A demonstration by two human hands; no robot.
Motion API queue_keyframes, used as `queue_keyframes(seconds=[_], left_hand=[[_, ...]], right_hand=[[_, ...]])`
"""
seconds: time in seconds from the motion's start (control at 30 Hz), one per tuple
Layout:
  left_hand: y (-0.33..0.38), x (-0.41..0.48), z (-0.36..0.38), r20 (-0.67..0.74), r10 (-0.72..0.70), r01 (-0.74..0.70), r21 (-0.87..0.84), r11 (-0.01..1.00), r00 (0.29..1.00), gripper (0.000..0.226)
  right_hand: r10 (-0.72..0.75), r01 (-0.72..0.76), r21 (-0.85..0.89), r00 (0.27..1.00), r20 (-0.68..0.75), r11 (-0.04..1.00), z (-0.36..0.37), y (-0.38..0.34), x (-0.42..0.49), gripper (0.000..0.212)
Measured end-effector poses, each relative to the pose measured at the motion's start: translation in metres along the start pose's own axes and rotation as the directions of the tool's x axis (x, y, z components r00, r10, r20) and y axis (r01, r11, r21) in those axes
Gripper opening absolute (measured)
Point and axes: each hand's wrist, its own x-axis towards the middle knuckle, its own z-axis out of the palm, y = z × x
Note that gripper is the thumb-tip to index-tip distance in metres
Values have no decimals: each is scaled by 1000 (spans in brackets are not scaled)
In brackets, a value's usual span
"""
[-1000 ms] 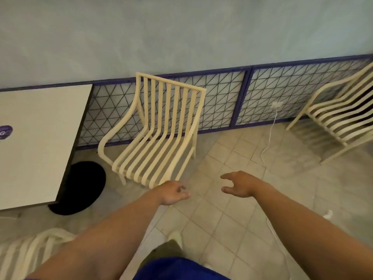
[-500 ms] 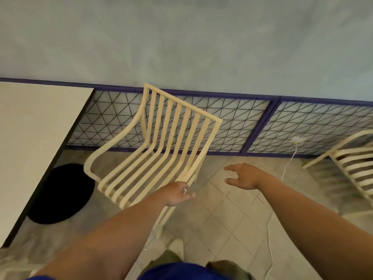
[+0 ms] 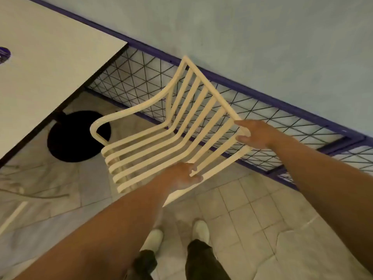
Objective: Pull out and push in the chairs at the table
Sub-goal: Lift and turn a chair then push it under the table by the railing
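Note:
A cream slatted armchair (image 3: pixel 161 136) stands on the tiled floor, its seat facing the white table (image 3: pixel 46 63) at the left. My left hand (image 3: pixel 181 176) is closed on the near armrest rail of the chair. My right hand (image 3: pixel 254 134) grips the top right corner of the chair's back. The chair's front stands apart from the table edge, near the table's round black base (image 3: pixel 74 138).
A wire-mesh panel with a purple frame (image 3: pixel 282 118) runs along the wall right behind the chair. Part of another cream chair (image 3: pixel 12 217) shows at the lower left. My shoes (image 3: pixel 199 231) stand on the tiles below the chair.
I have stepped closer and both hands have reached forward and closed on the chair; before, they hovered open in front of it. The view has tilted.

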Motion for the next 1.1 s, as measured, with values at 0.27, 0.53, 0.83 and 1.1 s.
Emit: queue_keyframes(seconds=[0.27,0.53,0.83,1.1], left_hand=[[10,83,56,-119,-54,50,-40,998,991,62],[1,136,110,-91,-103,112,93,989,990,71],[-14,157,131,-145,-148,163,92,982,978,72],[-21,163,151,-253,-169,223,205,953,953,80]], right_hand=[[-153,150,-57,987,-50,987,-1,37,102,80],[-119,118,-18,990,-75,993,29,53,144,93],[-44,64,99,980,-192,993,48,43,144,75],[-22,69,251,982,-187,965,53,50,150,61]])
